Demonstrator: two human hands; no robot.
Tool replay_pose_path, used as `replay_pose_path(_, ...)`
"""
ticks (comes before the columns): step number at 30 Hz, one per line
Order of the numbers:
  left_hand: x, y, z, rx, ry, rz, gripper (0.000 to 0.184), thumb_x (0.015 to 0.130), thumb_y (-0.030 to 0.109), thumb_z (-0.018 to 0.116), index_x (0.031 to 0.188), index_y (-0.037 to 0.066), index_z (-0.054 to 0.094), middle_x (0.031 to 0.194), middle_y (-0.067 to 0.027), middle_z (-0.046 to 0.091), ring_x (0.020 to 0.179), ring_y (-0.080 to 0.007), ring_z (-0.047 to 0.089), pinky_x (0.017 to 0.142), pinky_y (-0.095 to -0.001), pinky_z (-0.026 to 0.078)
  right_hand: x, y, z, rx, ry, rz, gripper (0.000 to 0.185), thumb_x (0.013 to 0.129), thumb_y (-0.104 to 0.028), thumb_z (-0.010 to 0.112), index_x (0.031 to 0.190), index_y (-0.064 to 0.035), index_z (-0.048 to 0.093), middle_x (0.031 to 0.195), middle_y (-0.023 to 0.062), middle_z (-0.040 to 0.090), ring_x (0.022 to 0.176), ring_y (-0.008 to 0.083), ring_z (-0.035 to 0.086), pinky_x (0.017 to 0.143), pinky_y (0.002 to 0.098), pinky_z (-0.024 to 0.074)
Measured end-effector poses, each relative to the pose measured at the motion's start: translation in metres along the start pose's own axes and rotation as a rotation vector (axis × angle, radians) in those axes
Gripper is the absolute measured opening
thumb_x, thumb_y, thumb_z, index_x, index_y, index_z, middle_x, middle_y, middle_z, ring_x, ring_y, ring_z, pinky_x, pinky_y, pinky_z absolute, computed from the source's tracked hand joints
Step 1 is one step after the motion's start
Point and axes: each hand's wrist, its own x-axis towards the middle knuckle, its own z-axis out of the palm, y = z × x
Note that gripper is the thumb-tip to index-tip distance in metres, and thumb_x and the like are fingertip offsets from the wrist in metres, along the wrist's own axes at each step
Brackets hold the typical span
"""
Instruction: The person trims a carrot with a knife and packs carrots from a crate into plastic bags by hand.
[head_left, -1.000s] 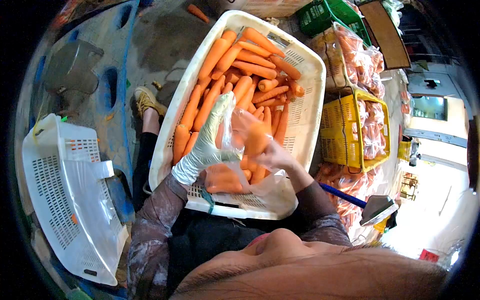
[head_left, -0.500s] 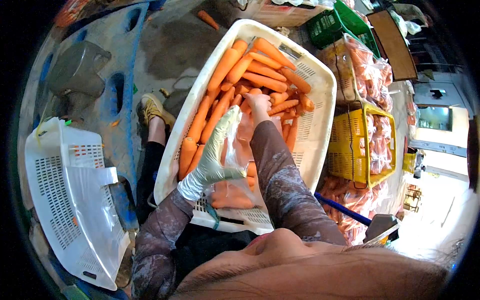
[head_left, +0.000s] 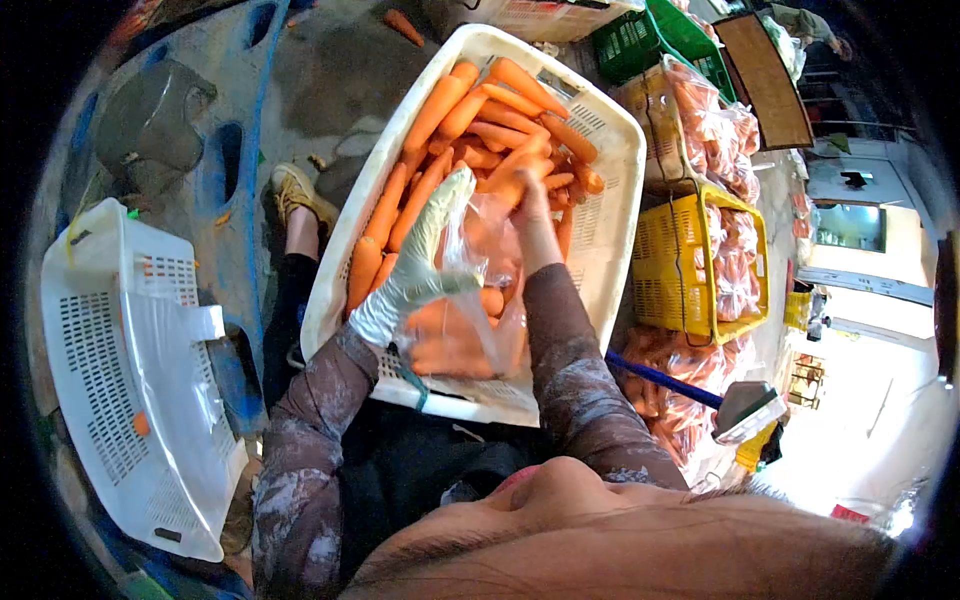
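Note:
A white plastic crate (head_left: 625, 205) full of loose carrots (head_left: 430, 195) stands in front of me. My left hand (head_left: 420, 255), in a pale glove, has its thumb and fingers wide apart, holding the mouth of a clear plastic bag (head_left: 505, 335) stretched between them. Several carrots show through the film in the lower part of the bag. Just beyond the bag's mouth, my bare right hand (head_left: 537, 200) is closed around a carrot (head_left: 522, 157). Some blur covers its fingers, and the bag's far edge is partly hidden by that arm.
At left stands another white crate (head_left: 95, 350) with plastic film over its side, near a dark stool (head_left: 155, 115). To the right are a yellow crate (head_left: 650, 260) with bagged carrots, a green crate (head_left: 630, 45) and a blue pole (head_left: 665, 382). One carrot (head_left: 403, 27) lies on the floor.
My right hand has come up out of the pile with a carrot and moved slightly right. The left hand keeps its spread hold on the bag. The whole view has shifted a little.

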Motion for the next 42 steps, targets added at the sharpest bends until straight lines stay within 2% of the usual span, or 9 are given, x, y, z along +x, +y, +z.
replay_pose_path(6,0.003,-0.005,-0.001,-0.058,-0.025,0.060,0.097,0.069,0.022,0.078,0.143,0.000,0.021,0.148,-0.0174,0.021,0.139,-0.0292,0.020,0.114,-0.0402,0.012,-0.129,-0.110,0.063,-0.483,-0.243,-0.882,0.077,0.065,-0.016,0.071,0.130,-0.0031,0.033,0.114,0.0111,0.048,0.104,0.0221,0.052,0.093,0.0359,0.0441)
replay_pose_path(11,0.004,0.001,-0.002,0.010,0.020,0.160,0.102,0.067,0.027,0.080,0.143,-0.002,0.018,0.148,-0.0184,0.021,0.139,-0.0295,0.020,0.114,-0.0404,0.012,-0.192,-0.044,0.034,-1.275,-0.412,-0.559,0.106,0.058,-0.022,0.085,0.143,-0.0068,0.024,0.132,0.0141,0.043,0.125,0.0221,0.039,0.105,0.0351,0.0293)
replay_pose_path(15,0.001,0.025,-0.009,-0.043,0.094,0.087,0.108,0.064,0.035,0.083,0.144,0.001,0.018,0.148,-0.0163,0.023,0.138,-0.0268,0.021,0.114,-0.0381,0.013,-0.143,-0.059,-0.027,-1.206,-0.793,0.376,0.053,0.070,-0.008,0.074,0.119,-0.0024,0.056,0.111,0.0070,0.060,0.107,0.0203,0.055,0.092,0.0340,0.0437)
replay_pose_path(17,-0.001,0.031,-0.008,-0.152,0.054,-0.064,0.104,0.066,0.033,0.081,0.144,0.001,0.019,0.148,-0.0155,0.024,0.139,-0.0262,0.021,0.114,-0.0376,0.014,-0.093,-0.064,-0.030,-1.105,-0.395,-0.206,0.043,0.069,-0.003,0.071,0.111,-0.0032,0.061,0.096,0.0059,0.064,0.093,0.0237,0.061,0.083,0.0337,0.0488)
replay_pose_path(19,-0.005,0.022,-0.010,-0.230,0.039,-0.170,0.101,0.068,0.031,0.080,0.144,0.001,0.020,0.148,-0.0147,0.024,0.139,-0.0256,0.020,0.114,-0.0374,0.014,-0.048,-0.079,-0.027,-1.854,-0.083,-0.724,0.050,0.065,-0.001,0.068,0.114,-0.0071,0.059,0.105,0.0106,0.061,0.100,0.0268,0.058,0.087,0.0378,0.0468)
replay_pose_path(29,-0.005,0.012,-0.008,-0.102,0.043,-0.141,0.100,0.067,0.033,0.080,0.143,0.002,0.022,0.148,-0.0136,0.024,0.139,-0.0251,0.020,0.114,-0.0383,0.014,0.103,-0.001,-0.096,-2.786,-0.484,-1.223,0.032,0.086,-0.033,0.047,0.111,-0.0222,0.062,0.130,0.0075,0.045,0.126,0.0373,0.031,0.100,0.0618,0.0281)
replay_pose_path(34,-0.006,0.010,-0.004,-0.331,0.088,-0.255,0.089,0.073,0.025,0.077,0.142,0.003,0.024,0.148,-0.0101,0.024,0.138,-0.0222,0.022,0.114,-0.0374,0.016,0.077,-0.030,-0.077,-2.708,-0.439,-1.018,0.024,0.083,-0.028,0.053,0.104,-0.0222,0.063,0.121,0.0056,0.047,0.120,0.0362,0.036,0.090,0.0557,0.0382)
replay_pose_path(39,-0.003,0.010,-0.003,-0.291,0.104,-0.211,0.089,0.073,0.020,0.076,0.143,0.003,0.023,0.149,-0.0106,0.023,0.138,-0.0223,0.021,0.114,-0.0373,0.015,0.005,-0.103,-0.020,-1.676,0.056,-1.020,0.040,0.062,-0.010,0.073,0.100,-0.0101,0.061,0.093,0.0102,0.061,0.094,0.0307,0.058,0.081,0.0429,0.0489)
replay_pose_path(42,0.000,0.022,-0.009,-0.032,0.069,-0.127,0.094,0.069,0.022,0.078,0.143,0.003,0.022,0.148,-0.0126,0.023,0.138,-0.0240,0.022,0.114,-0.0382,0.015,-0.063,-0.153,0.009,-0.566,0.056,-0.231,0.033,0.071,-0.007,0.066,0.102,0.0009,0.058,0.094,0.0116,0.064,0.090,0.0227,0.064,0.077,0.0348,0.0537)
